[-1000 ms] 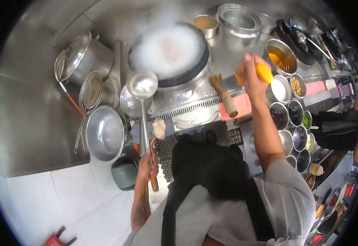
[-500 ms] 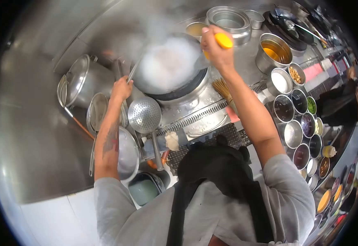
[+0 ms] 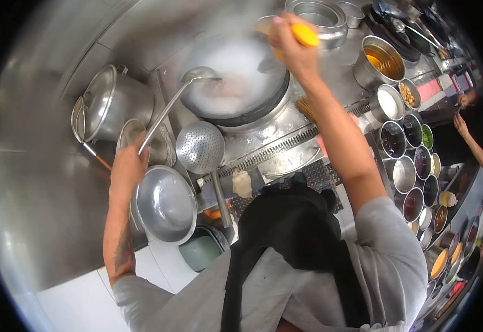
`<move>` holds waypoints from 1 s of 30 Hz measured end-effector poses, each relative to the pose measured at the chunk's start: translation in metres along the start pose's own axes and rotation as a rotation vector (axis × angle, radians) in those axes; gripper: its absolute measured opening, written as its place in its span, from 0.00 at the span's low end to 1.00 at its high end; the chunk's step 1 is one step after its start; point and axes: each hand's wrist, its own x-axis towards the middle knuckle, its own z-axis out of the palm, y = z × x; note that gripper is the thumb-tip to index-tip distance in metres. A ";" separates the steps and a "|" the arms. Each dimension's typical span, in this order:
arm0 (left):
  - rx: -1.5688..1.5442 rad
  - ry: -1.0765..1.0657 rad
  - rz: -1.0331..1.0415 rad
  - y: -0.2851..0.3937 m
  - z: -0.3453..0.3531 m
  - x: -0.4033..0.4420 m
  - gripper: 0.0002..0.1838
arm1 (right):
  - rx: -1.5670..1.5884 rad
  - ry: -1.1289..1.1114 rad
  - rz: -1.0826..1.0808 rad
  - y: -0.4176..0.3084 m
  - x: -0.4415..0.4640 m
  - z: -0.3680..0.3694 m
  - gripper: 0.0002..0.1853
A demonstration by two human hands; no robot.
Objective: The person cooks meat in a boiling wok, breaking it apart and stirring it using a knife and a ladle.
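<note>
My left hand (image 3: 129,164) is closed round the handle of a long metal ladle (image 3: 164,113), whose bowl is over the left side of a steaming wok (image 3: 263,110). Something pinkish shows blurrily in the whitish contents of the wok. My right hand (image 3: 297,50) grips a yellow-handled tool (image 3: 305,35) above the wok's right side; steam and blur hide most of the tool's far end. A perforated skimmer (image 3: 200,148) lies just in front of the wok. To the right, partly behind my right forearm, is a bamboo brush (image 3: 305,109).
A lidded pot (image 3: 125,102), a strainer and a metal basin (image 3: 165,205) stand on the left. At the right are a pot of amber liquid (image 3: 384,60) and several ingredient containers (image 3: 403,174). Another person's hand (image 3: 461,126) shows at the far right.
The ladle has swung from beside my body to over the wok in my left hand. My right hand has moved left and up with the yellow-handled tool, from beside the wok to above it.
</note>
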 end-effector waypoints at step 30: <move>-0.287 0.081 0.100 -0.036 0.086 -0.010 0.24 | -0.237 0.336 0.179 -0.024 0.046 0.149 0.13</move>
